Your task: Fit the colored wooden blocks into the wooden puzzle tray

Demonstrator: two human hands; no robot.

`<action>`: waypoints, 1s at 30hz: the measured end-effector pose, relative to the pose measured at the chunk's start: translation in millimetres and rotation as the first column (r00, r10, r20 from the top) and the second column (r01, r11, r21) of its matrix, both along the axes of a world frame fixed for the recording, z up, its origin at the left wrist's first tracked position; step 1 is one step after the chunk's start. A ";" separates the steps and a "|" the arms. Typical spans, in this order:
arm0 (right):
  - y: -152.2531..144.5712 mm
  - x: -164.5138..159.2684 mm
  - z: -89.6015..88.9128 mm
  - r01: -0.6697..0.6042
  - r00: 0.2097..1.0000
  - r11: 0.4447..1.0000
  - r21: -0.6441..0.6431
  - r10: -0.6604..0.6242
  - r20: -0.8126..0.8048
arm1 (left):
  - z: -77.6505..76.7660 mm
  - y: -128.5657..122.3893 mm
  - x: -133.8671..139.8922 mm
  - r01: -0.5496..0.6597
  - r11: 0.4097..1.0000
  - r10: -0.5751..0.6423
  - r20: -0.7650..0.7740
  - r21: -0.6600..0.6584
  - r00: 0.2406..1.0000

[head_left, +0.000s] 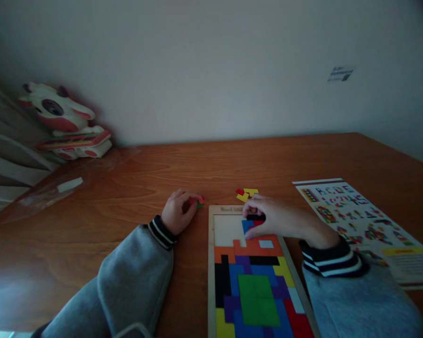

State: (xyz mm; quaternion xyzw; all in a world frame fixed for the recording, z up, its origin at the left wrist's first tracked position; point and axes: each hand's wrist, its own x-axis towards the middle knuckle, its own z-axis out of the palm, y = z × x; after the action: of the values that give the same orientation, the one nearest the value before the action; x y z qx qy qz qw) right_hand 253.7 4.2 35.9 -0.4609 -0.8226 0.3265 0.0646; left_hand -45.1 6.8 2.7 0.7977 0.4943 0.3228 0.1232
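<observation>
A wooden puzzle board (211,281) lies in front of me, with flat coloured pieces filling its lower part and a bare area at its upper left. My right hand (273,218) reaches over the board's upper part, thumb and fingers curved about a blue puzzle piece (246,226). A black piece (256,217) and a red piece show beside it, partly covered by the hand. Left of the board, my left hand (178,211) rests on the table with curled fingers around a red puzzle piece (193,200). A green piece (199,205) peeks out at its fingertips.
Several loose yellow and red pieces (246,195) lie beyond the board's top edge. A printed pattern sheet (363,216) is at the right. A cow-shaped toy keyboard (74,122) stands at the back left, near a curtain (10,141). The wooden table (183,164) meets a wall.
</observation>
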 end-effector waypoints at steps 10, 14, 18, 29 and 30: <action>-0.2 -3.8 0.2 0.003 1.000 0.999 -0.040 -0.003 -0.004 | 4.2 -24.7 22.2 0.349 0.937 -0.337 -0.282 -0.007 0.898; 3.6 -1.8 -0.8 0.024 0.992 0.983 -0.180 -0.047 -0.120 | 1.9 -23.5 20.0 0.298 0.954 -0.297 -0.286 -0.042 0.911; 11.5 4.7 -4.1 0.234 0.938 0.966 -0.110 -0.255 -0.236 | 2.4 -19.0 13.8 0.251 0.968 -0.238 -0.335 -0.007 0.912; 4.0 -15.4 -3.9 0.027 0.979 0.983 0.182 0.010 -0.201 | -4.4 -9.0 5.7 0.157 0.987 -0.132 -0.379 0.037 0.916; 2.0 -18.5 -3.4 -0.028 0.979 0.988 0.149 0.057 -0.195 | -5.1 -9.4 6.5 0.147 0.988 -0.123 -0.375 0.038 0.919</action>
State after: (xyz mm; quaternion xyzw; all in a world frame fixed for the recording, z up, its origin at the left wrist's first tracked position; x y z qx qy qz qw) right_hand 235.2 6.2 32.5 -0.4023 -0.8434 0.3114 0.1730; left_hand -38.7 -2.5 -2.4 0.8802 0.4416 0.1725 0.0232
